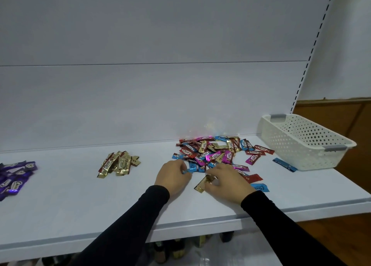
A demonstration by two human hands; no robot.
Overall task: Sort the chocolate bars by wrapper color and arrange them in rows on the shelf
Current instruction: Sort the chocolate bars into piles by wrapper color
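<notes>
A mixed heap of red, blue, pink and gold chocolate bars (212, 151) lies on the white shelf (80, 201), right of centre. A group of gold bars (118, 163) lies left of it, and a group of purple bars (14, 177) sits at the far left. My left hand (172, 177) pinches a blue bar (190, 168) at the heap's near edge. My right hand (226, 182) holds a gold bar (204, 183) between thumb and fingers, just in front of the heap. Single red and blue bars lie beside my right hand.
A white perforated plastic basket (301, 143) stands at the shelf's right end, with one blue bar (284, 164) lying in front of it. The shelf's back panel rises behind. Bottles show on a lower shelf (180, 247). A wooden floor lies to the right.
</notes>
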